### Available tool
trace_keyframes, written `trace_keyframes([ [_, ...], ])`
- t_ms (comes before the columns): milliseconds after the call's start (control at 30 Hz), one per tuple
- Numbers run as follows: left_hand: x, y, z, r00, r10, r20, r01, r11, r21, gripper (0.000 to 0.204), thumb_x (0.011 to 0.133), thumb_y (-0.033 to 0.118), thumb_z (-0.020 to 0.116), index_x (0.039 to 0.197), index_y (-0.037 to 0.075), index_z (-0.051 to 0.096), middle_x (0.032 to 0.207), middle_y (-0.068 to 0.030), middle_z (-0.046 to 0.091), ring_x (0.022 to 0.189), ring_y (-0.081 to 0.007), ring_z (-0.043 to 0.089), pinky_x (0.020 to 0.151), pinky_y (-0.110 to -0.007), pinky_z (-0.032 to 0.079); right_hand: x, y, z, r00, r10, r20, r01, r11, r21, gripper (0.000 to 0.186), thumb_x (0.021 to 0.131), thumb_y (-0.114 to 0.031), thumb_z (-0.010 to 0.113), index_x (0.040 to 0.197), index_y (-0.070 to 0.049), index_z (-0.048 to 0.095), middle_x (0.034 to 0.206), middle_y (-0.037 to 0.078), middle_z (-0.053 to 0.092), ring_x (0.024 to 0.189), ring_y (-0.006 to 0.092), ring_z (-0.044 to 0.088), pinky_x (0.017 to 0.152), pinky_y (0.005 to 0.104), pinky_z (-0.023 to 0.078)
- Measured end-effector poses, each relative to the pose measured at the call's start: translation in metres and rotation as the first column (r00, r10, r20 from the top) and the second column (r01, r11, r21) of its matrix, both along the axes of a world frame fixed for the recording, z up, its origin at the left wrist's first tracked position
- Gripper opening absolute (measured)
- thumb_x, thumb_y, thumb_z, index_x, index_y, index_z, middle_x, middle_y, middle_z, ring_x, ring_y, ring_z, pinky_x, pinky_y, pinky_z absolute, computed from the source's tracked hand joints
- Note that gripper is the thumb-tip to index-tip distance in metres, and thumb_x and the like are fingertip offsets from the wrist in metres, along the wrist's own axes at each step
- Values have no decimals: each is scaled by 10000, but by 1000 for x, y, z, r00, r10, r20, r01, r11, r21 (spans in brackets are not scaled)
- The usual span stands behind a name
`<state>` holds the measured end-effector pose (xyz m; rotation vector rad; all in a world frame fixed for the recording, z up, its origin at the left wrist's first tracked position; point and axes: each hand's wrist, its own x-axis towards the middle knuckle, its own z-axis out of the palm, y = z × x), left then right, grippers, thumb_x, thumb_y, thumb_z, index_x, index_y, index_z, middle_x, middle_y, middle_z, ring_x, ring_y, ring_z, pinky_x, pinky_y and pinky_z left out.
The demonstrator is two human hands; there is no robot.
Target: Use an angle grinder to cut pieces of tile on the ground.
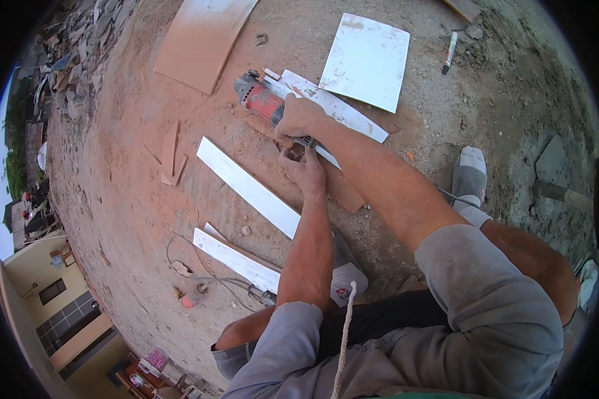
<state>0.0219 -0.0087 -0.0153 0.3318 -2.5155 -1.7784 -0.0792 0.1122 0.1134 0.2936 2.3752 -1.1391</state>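
Note:
My right hand [299, 118] grips a red and grey angle grinder [263, 104], which lies tilted over a narrow white tile strip [343, 114]. My left hand [306, 170] is just below it, fingers curled close to the tool's dark end. What those fingers pinch is hidden. Beneath my hands a brown strip [345, 191] shows on the dusty ground. Left of my left forearm lies a long white tile strip [246, 186]. Nearer to me is another white strip [236, 261] with a brown-backed piece beside it.
A large white tile [366, 61] and a brown-backed tile [203, 43] lie at the far side. A marker [450, 53] is at the far right. A cable [209, 276] loops near a small red object [193, 297]. A wooden-handled tool [558, 189] lies right of my foot [470, 176].

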Motion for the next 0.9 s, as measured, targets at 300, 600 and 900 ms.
trace_keyframes([
  [300, 1, 4, 10, 1000, 0, 2, -1, 1000, 20, 618, 912, 195, 692, 1296, -69, 287, 1234, -170, 436, 1114, -222, 510, 942, -354, 454, 3, 0, 1, 999, -25, 22, 25, 1000, 5, 805, 576, -279, 789, 1242, 70, 501, 1149, 251, 658, 1067, 343, 667, 911, 379, 539],
  [600, 1, 5, 8, 999, 17, -51, -17, 1000, -2, 597, 888, 174, 692, 1299, -75, 337, 1239, -204, 467, 1123, -275, 534, 948, -380, 458, 6, 1, 4, 999, -21, 28, 21, 1000, 6, 789, 594, -300, 785, 1238, 65, 511, 1165, 253, 652, 1090, 334, 659, 936, 379, 526],
  [900, 1, 7, 3, 997, 61, -56, -56, 994, 92, 578, 866, 115, 672, 1315, -94, 374, 1267, -253, 486, 1159, -323, 538, 942, -398, 475, 8, 3, 4, 999, -16, 46, 16, 1000, 3, 806, 563, -273, 797, 1235, 67, 511, 1151, 251, 658, 1069, 338, 667, 912, 378, 535],
])
